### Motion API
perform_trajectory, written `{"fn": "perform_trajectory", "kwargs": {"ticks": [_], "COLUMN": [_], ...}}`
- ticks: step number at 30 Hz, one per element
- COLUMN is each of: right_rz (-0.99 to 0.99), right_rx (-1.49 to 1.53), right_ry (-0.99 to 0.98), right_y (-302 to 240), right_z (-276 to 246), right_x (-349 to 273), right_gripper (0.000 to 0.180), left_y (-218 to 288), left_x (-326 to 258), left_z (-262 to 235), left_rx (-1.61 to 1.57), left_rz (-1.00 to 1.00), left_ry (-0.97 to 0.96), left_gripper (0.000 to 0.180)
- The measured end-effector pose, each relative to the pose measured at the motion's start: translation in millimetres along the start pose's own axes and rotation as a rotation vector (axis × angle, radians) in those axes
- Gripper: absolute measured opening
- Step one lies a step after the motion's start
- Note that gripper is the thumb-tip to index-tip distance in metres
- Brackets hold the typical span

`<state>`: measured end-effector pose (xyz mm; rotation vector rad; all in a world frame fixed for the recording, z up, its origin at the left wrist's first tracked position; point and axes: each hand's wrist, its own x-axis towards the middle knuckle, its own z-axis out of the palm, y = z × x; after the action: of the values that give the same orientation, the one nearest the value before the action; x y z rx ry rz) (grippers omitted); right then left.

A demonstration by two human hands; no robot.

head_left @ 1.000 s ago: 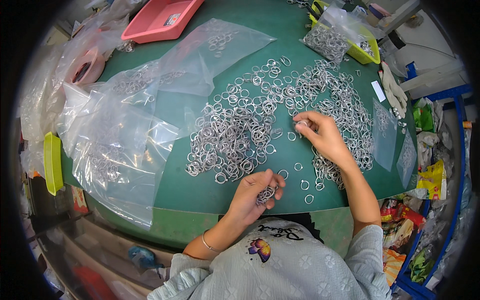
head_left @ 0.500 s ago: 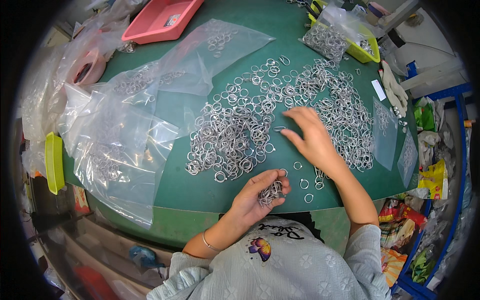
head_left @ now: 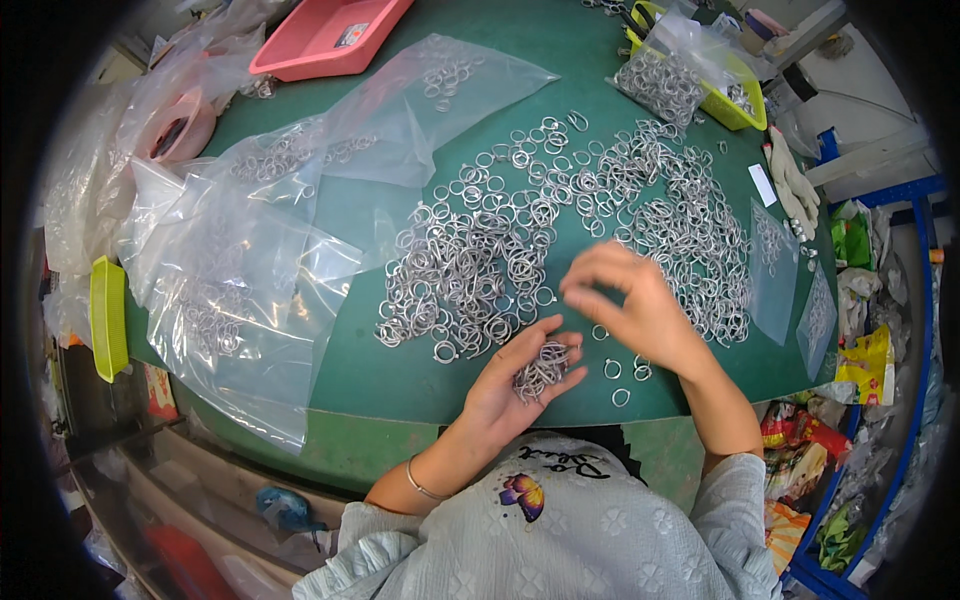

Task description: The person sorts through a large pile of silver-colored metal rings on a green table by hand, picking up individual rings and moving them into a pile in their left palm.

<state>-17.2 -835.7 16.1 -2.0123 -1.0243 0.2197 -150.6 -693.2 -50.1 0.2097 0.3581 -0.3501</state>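
Note:
Near the table's front edge my left hand (head_left: 507, 378) cups a bunch of silver metal rings (head_left: 541, 372) in its palm, thumb and fingers partly loosened around them. My right hand (head_left: 632, 303) hovers to the right and a little farther away, thumb and forefinger tips together in a pinch; whatever sits between them is too small to make out. Just beyond my left hand lies a dense heap of rings (head_left: 465, 270). Another broad spread of rings (head_left: 690, 240) reaches around behind and right of my right hand. Several loose rings (head_left: 612, 369) lie below it on the green table (head_left: 360, 370).
Clear plastic bags (head_left: 240, 290) with rings inside cover the left side. A pink tray (head_left: 330, 40) stands at the back, a yellow-green basket (head_left: 735, 100) with a bagged batch at the back right. Gloves (head_left: 793, 185) and small bags (head_left: 772, 270) line the right edge.
My right hand has drawn back toward my left hand, its thumb and forefinger closing. The left hand has opened somewhat around its rings, thumb lifting off.

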Motion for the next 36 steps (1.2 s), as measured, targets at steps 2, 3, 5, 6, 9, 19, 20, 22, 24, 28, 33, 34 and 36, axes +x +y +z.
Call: {"fn": "perform_trajectory", "kwargs": {"ticks": [2,3,5,6,9,19,20,22,24,28,33,34,36], "right_rz": [0.079,0.017,-0.073,-0.102,-0.057,0.568,0.560,0.544,0.387,0.107,0.069,0.125,0.237], "right_rx": [-0.065,-0.152,-0.308,-0.379,-0.442,0.822,0.807,0.776,0.317,-0.346,-0.511,-0.445,-0.313], "right_ry": [0.086,0.159,0.202,0.171,0.055,-0.036,-0.106,-0.245,-0.069,0.185,0.217,0.210,0.197], "right_y": [13,23,41,50,51,18,9,-5,-3,39,56,55,55], "right_z": [-3,3,16,22,23,-9,-8,-3,3,13,29,25,16], "right_x": [17,27,37,39,36,-11,-14,-14,-4,25,35,34,29], "right_gripper": [0.020,0.022,0.027,0.029,0.032,0.018,0.018,0.016,0.018,0.017,0.011,0.011,0.010], "left_y": [-3,-4,-3,-2,2,0,1,1,-1,-3,-2,-1,1], "left_x": [1,2,0,-1,-6,-3,-1,-1,-1,3,-3,-4,-4], "left_z": [-12,-14,-9,-4,23,15,16,19,20,7,13,13,12], "left_rx": [-0.065,-0.097,-0.143,-0.164,-0.054,0.104,0.066,0.056,0.114,0.187,0.182,0.165,0.133], "left_rz": [-0.023,-0.039,-0.106,-0.140,-0.094,-0.082,-0.080,-0.052,-0.001,-0.037,-0.006,0.003,0.019], "left_ry": [-0.129,-0.194,-0.126,-0.093,0.097,0.061,0.079,0.106,0.128,0.034,0.074,0.067,0.051], "left_gripper": [0.034,0.033,0.030,0.029,0.027,0.041,0.042,0.044,0.044,0.039,0.036,0.036,0.039]}}
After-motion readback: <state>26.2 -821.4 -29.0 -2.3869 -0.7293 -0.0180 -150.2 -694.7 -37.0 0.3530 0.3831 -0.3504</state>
